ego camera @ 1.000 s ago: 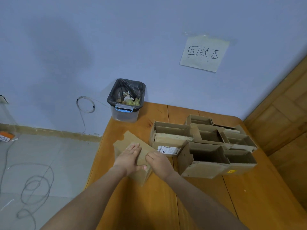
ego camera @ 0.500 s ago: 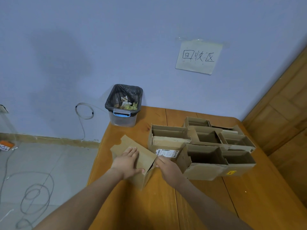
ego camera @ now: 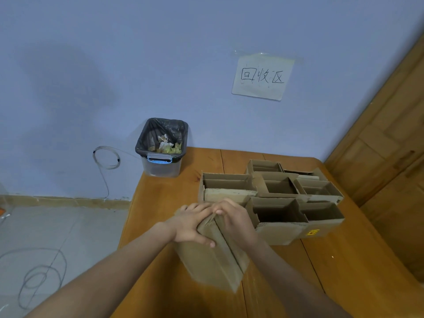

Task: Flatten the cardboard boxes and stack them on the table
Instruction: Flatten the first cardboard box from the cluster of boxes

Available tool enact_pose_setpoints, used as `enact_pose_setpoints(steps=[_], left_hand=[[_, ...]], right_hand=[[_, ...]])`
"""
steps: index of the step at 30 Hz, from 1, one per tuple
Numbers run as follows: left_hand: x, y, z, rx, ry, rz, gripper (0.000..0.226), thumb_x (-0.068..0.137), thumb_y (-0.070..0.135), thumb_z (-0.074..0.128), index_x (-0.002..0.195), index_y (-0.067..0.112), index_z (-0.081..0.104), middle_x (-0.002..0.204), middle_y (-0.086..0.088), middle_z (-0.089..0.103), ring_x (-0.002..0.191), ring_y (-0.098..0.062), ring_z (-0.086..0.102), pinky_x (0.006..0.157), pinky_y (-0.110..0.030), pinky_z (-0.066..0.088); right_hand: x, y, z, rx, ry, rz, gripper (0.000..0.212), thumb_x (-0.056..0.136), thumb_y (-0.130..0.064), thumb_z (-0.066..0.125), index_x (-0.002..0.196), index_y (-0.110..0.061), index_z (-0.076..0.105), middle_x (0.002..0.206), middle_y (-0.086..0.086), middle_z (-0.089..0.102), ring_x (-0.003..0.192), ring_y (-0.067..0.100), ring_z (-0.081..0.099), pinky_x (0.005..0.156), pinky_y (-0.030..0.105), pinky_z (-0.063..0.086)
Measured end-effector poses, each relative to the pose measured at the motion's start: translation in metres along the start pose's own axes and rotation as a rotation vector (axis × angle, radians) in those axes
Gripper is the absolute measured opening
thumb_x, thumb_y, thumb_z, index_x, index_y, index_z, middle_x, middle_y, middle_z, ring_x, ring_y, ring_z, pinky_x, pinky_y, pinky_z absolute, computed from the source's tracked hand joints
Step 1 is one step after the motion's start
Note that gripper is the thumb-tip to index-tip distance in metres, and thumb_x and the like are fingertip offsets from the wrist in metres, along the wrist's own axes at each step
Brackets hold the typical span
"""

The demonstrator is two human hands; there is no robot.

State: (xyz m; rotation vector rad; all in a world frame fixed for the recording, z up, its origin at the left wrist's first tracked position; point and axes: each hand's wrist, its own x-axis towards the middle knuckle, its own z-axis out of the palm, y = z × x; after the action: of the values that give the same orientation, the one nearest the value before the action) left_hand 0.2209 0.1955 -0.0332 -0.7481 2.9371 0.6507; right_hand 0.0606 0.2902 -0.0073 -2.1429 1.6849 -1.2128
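Far left: grey floor [ego camera: 57, 230] with thin loops of wire [ego camera: 41, 278] lying on it. On the blue wall [ego camera: 114, 65], one more wire loop [ego camera: 106, 157]. At the back left corner of the wooden surface [ego camera: 332, 283], a clear bin [ego camera: 161, 149] with a black bag and scraps inside. Near the middle, left hand [ego camera: 191, 223] on the left side of a half-flat cardboard box [ego camera: 213, 255], fingers spread over it, thumb bent round its near face. Right hand [ego camera: 234, 220] just beside, fingers curled over the top right edge of the same box. Both hands close together, holding the box tilted above the surface. Behind and to the right, a bunch of open boxes [ego camera: 277, 203] standing side by side, touching. Higher up, a paper sign [ego camera: 262, 76] taped on the wall. Far right, a wooden door [ego camera: 390, 145].
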Motion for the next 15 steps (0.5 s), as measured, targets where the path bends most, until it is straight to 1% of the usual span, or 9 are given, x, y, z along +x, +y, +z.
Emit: enact_pose_setpoints(steps=[3,5,8,9,10,11,12,14,15], left_hand=[[-0.001,0.006,0.013,-0.103,-0.051,-0.021,0.098,0.071,0.077,0.053,0.15,0.034,0.017,0.149,0.009,0.023,0.13,-0.019,0.024,0.108,-0.037,0.024],[-0.004,0.01,0.024,-0.215,-0.041,-0.027,0.089,0.078,0.068,0.06,0.15,0.036,0.019,0.142,0.009,0.027,0.125,-0.017,0.027,0.108,-0.036,0.028],[-0.016,0.008,0.042,-0.45,0.013,-0.038,0.08,0.082,0.052,0.067,0.145,0.05,0.017,0.139,0.01,0.028,0.126,-0.01,0.022,0.109,-0.029,0.025],[-0.021,0.006,0.047,-0.5,0.036,-0.042,0.078,0.081,0.051,0.067,0.142,0.052,0.018,0.14,0.011,0.028,0.128,-0.009,0.021,0.109,-0.028,0.023],[-0.026,0.003,0.052,-0.536,0.058,-0.056,0.076,0.08,0.053,0.065,0.14,0.052,0.02,0.141,0.011,0.028,0.129,-0.009,0.021,0.11,-0.028,0.022],[-0.031,0.0,0.057,-0.565,0.078,-0.078,0.075,0.077,0.058,0.062,0.14,0.05,0.022,0.141,0.012,0.029,0.13,-0.008,0.021,0.11,-0.028,0.022],[-0.036,-0.005,0.06,-0.587,0.094,-0.106,0.076,0.074,0.063,0.058,0.139,0.048,0.023,0.14,0.012,0.03,0.129,-0.007,0.022,0.111,-0.029,0.022],[-0.047,-0.017,0.066,-0.624,0.12,-0.17,0.077,0.072,0.068,0.053,0.139,0.047,0.023,0.137,0.014,0.032,0.128,-0.005,0.023,0.112,-0.031,0.023],[-0.053,-0.024,0.07,-0.638,0.128,-0.198,0.076,0.072,0.069,0.053,0.139,0.048,0.023,0.136,0.017,0.032,0.128,-0.004,0.023,0.112,-0.031,0.023]], right_hand=[[-0.005,-0.001,-0.001,0.053,-0.007,0.061,0.031,0.096,-0.031,0.048,0.083,-0.009,0.065,0.083,0.0,0.063,0.079,0.009,0.059,0.069,0.029,0.05],[-0.011,-0.002,0.0,0.074,0.0,0.086,0.037,0.094,-0.037,0.047,0.081,-0.008,0.065,0.08,0.001,0.063,0.077,0.011,0.059,0.067,0.033,0.05],[-0.027,-0.001,0.005,0.141,0.052,0.144,0.044,0.095,-0.041,0.045,0.081,-0.005,0.066,0.077,0.003,0.064,0.076,0.013,0.059,0.067,0.034,0.05],[-0.034,0.0,0.008,0.169,0.07,0.181,0.039,0.096,-0.036,0.049,0.081,-0.004,0.066,0.077,0.004,0.064,0.075,0.015,0.06,0.067,0.036,0.05],[-0.041,0.001,0.013,0.19,0.079,0.225,0.03,0.096,-0.025,0.053,0.08,-0.004,0.066,0.077,0.004,0.064,0.076,0.017,0.06,0.068,0.04,0.05],[-0.049,0.002,0.018,0.206,0.084,0.274,0.021,0.096,-0.013,0.055,0.079,-0.005,0.065,0.078,0.004,0.064,0.077,0.019,0.061,0.068,0.043,0.051],[-0.056,0.002,0.023,0.21,0.096,0.332,0.019,0.095,-0.005,0.054,0.079,-0.007,0.065,0.08,0.002,0.065,0.079,0.019,0.061,0.07,0.044,0.051],[-0.068,0.005,0.026,0.198,0.143,0.444,0.022,0.094,0.001,0.053,0.081,-0.014,0.063,0.085,-0.001,0.066,0.085,0.013,0.062,0.076,0.039,0.053],[-0.072,0.006,0.025,0.189,0.152,0.457,0.022,0.093,0.002,0.053,0.082,-0.015,0.063,0.087,-0.002,0.066,0.086,0.01,0.062,0.077,0.035,0.053]])
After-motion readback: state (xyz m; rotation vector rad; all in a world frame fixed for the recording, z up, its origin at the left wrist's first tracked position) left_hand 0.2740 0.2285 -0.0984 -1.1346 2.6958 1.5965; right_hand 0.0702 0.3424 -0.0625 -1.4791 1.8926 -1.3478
